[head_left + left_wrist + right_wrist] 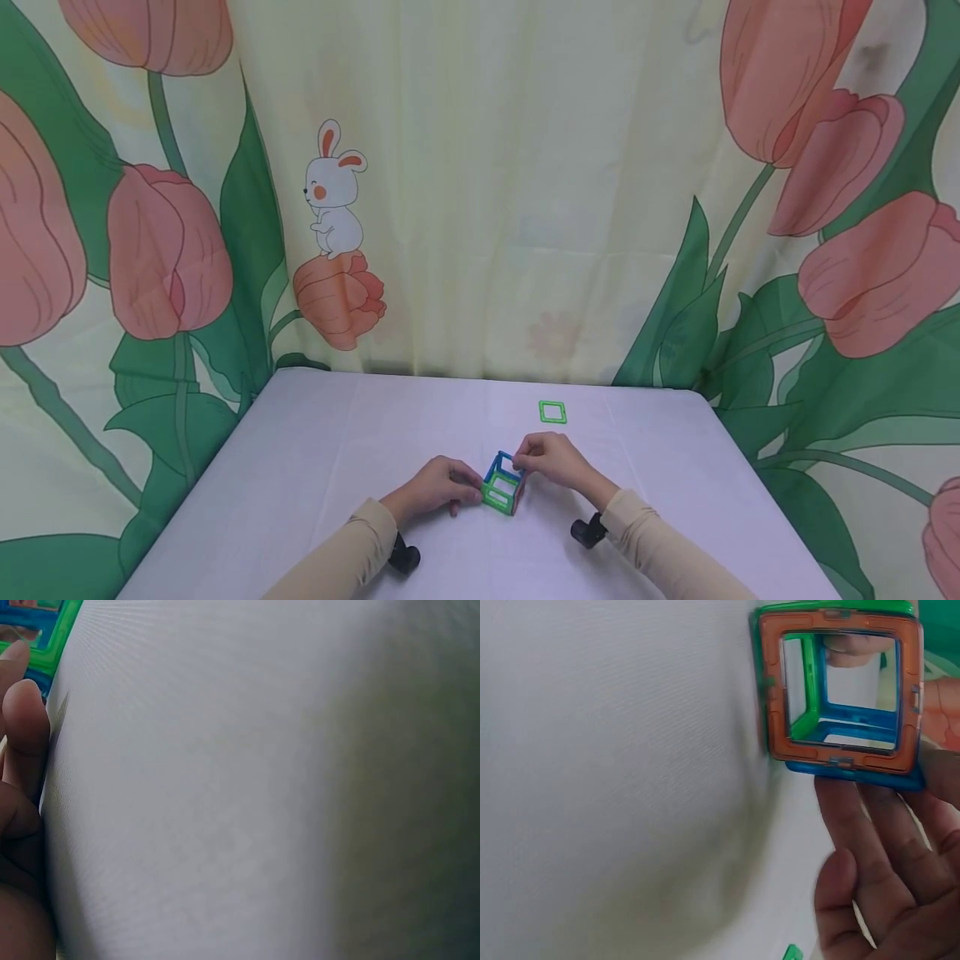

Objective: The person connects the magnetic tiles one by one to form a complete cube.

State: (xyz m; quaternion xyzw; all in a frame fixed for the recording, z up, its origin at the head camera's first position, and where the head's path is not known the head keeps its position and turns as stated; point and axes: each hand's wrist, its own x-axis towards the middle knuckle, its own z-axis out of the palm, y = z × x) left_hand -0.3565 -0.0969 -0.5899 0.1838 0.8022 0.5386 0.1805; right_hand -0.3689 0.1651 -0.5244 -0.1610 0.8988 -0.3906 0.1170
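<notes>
A small box of magnetic tile frames (498, 497) stands on the table between both hands, green at the near side and blue at the far side. Its orange square frame (843, 760) faces the right wrist camera. My left hand (438, 485) holds the box at its left side; its fingertips (24, 697) lie near the green and blue edges in the left wrist view. From the far right, my right hand (553, 458) pinches the blue tile (855, 775), with fingers (840, 806) against its edge. The right thumb's contact is partly hidden.
A loose green square frame (552, 419) lies flat farther back on the white-covered table (300, 467). Behind the table hangs a curtain (480, 208) with tulips and a rabbit. Dark wrist cameras (588, 531) hang under both sleeves.
</notes>
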